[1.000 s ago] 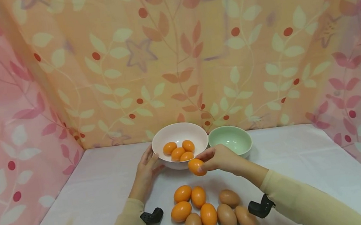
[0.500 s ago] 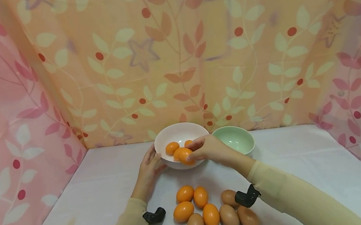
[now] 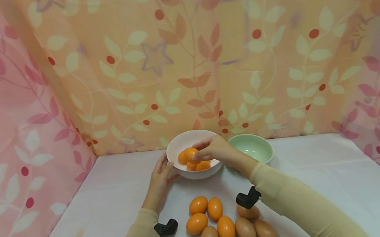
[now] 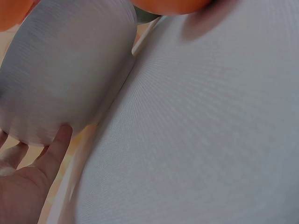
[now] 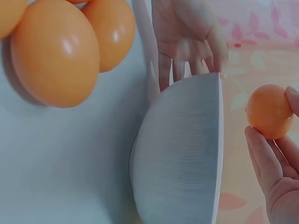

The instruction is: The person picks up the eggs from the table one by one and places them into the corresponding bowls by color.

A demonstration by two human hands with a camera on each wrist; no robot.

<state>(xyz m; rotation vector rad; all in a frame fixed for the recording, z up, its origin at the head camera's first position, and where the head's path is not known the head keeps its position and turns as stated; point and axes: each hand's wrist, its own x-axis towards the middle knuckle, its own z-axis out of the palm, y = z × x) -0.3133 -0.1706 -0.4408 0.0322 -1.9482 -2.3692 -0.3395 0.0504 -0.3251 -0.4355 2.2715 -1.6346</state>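
Observation:
In the head view, my right hand [image 3: 214, 148] pinches an orange egg [image 3: 192, 154] between thumb and fingers above the pale pink bowl [image 3: 175, 143]. The right wrist view shows this held egg [image 5: 269, 112] beyond the bowl's rim. Other orange eggs [image 3: 203, 166] lie in the bowl beneath it, partly hidden. My left hand [image 3: 160, 178] rests against the bowl's left side; in the left wrist view, its fairly straight, spread fingers [image 4: 56, 147] touch the outer wall.
A light green bowl [image 3: 249, 147] stands right of the pink one, partly behind my right arm. In front, several orange eggs [image 3: 197, 224] and brown eggs [image 3: 246, 231] lie on the white cloth [image 3: 115, 205]. A patterned curtain [image 3: 186, 56] hangs behind.
My right hand has carried the orange egg leftward and upward from the front of the pink bowl to above its inside. My left hand stays at the bowl. The head view has shifted slightly.

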